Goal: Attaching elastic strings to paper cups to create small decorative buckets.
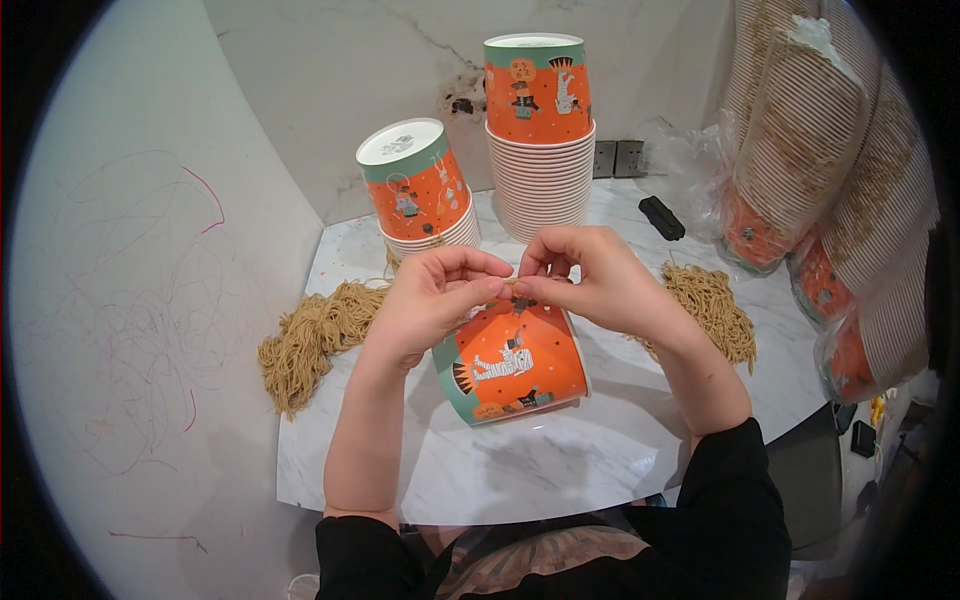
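An orange paper bucket (550,350) with a green band and cartoon figures lies on its side before me on the marbled table (600,470). Above its upper side my left hand (435,290) and my right hand (590,275) meet, both with thumb and fingers pinched. A short bit of tan string (511,284) shows between the fingertips; its ends are hidden. Loose bundles of tan string lie on either side: a larger left bundle (325,335) by my left forearm and a right bundle (712,310) past my right wrist.
Behind my hands stand a short stack of upturned buckets (418,185) and a taller stack (540,130). A black object (661,217) lies near a wall socket (618,158). Plastic-wrapped bucket stacks (800,130) lean at the right. A scribbled white wall (150,300) borders the left.
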A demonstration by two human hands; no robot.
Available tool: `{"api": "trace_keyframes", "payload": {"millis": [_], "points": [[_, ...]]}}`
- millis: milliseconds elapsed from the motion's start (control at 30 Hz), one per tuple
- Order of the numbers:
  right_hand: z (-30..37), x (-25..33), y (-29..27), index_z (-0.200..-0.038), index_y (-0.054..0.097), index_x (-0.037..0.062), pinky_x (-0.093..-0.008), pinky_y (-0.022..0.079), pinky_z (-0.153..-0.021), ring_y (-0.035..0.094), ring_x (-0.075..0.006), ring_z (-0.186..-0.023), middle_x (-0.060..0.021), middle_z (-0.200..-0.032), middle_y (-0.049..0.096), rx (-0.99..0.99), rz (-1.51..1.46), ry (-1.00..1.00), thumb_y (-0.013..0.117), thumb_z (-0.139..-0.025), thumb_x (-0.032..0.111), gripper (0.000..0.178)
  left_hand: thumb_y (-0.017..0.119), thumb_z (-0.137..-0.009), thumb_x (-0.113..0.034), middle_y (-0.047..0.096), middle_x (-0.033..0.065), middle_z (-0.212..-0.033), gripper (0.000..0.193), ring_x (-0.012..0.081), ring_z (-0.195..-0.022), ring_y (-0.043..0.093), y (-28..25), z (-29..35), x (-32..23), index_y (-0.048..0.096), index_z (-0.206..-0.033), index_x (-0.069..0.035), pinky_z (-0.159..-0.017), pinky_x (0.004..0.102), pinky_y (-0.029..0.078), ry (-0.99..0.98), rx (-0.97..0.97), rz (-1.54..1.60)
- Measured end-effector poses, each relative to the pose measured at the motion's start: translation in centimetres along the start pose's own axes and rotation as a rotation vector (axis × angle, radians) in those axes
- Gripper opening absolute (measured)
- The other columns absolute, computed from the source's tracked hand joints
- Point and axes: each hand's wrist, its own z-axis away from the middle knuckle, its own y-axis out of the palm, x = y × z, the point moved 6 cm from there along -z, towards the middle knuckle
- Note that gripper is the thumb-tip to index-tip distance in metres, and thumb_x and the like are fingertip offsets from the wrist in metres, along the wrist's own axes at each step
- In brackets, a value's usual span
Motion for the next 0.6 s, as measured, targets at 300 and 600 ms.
{"api": "trace_keyframes", "payload": {"millis": [300, 600], "points": [[-0.15, -0.02, 0.12, -0.088, 0.068, -0.0001, -0.025, 0.047, -0.067, 0.057, -0.0064, -0.07, 0.0011, -0.078, 0.066, 0.012, -0.035, -0.019, 0.074, -0.089, 0.011, 0.013, 0.067, -0.091, -0.006, 0.076, 0.0025, -0.091, 0.007, -0.0019, -0.075, 0.063, -0.4, 0.28, -0.51, 0.065, -0.098, -0.006, -0.05, 0.0149, 0.035, 0.077, -0.006, 0.048], [-0.47, -0.43, 0.28, -0.091, 0.067, 0.0003, -0.0242, 0.048, -0.074, 0.058, -0.0054, -0.076, 0.0025, -0.082, 0.066, 0.095, -0.204, -0.037, 0.071, -0.093, 0.012, 0.013, 0.063, -0.093, -0.002, 0.07, -0.0006, -0.088, 0.009, 0.0002, -0.076, 0.063, -0.63, 0.04, 0.39, 0.068, -0.1, 0.0, -0.059, 0.0192, 0.045, 0.098, 0.025, -0.108]]}}
